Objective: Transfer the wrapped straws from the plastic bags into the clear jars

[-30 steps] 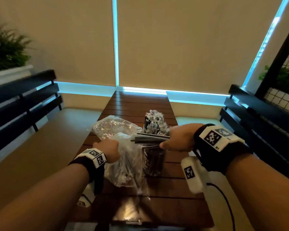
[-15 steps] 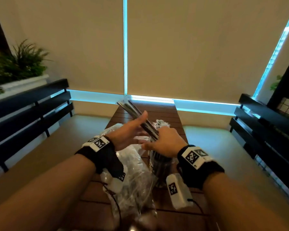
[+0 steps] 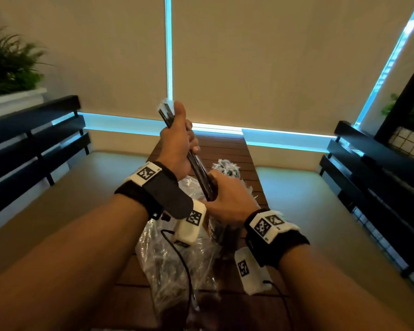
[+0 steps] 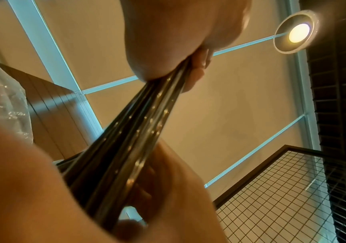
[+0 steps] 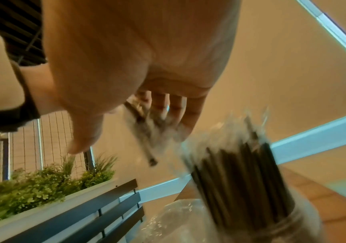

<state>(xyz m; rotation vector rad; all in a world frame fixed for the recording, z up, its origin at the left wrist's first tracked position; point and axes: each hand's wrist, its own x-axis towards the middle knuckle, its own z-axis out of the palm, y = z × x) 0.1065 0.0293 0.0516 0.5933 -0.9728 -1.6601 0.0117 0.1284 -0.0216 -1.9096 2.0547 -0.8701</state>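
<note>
**tom:** Compared with half a second back, both hands have climbed and the bundle of wrapped straws [image 3: 196, 167] has swung steeper, its top end now poking up toward 12 o'clock against the blinds instead of lying low over the table [image 3: 227, 149]. Left hand went from an open palm under it to a proper wrap.

**rik:** Yep. Biggest stuff first: slatted wooden table running away from the camera, crinkly plastic bag [image 3: 177, 259] slumped at 6 o'clock under the wrists, then the jar [image 5: 251, 189], already packed with dark straws, sitting just right of the bag.

**tom:** And the hands?

**rik:** Left hand [image 3: 177, 144] is curled round the upper half of the bundle, thumb sticking up along it. Right hand [image 3: 227, 199] has its fingers round the lower end. The right wrist view is blurry, but you can see 1 straw tip hanging out below the fingers [image 5: 167, 108].

**tom:** So the long axis runs from about 11 o'clock down to 5 o'clock, lower end nearest the jar.

**rik:** That's the bit that matters, I reckon. The jar mouth is below and slightly to the 4 o'clock side of the right hand, so that hand is the nearer 1 to steer the bottom tips in. My guess is the bundle needs to go closer to upright first, or the tips will catch on the straws already standing in there.
</note>
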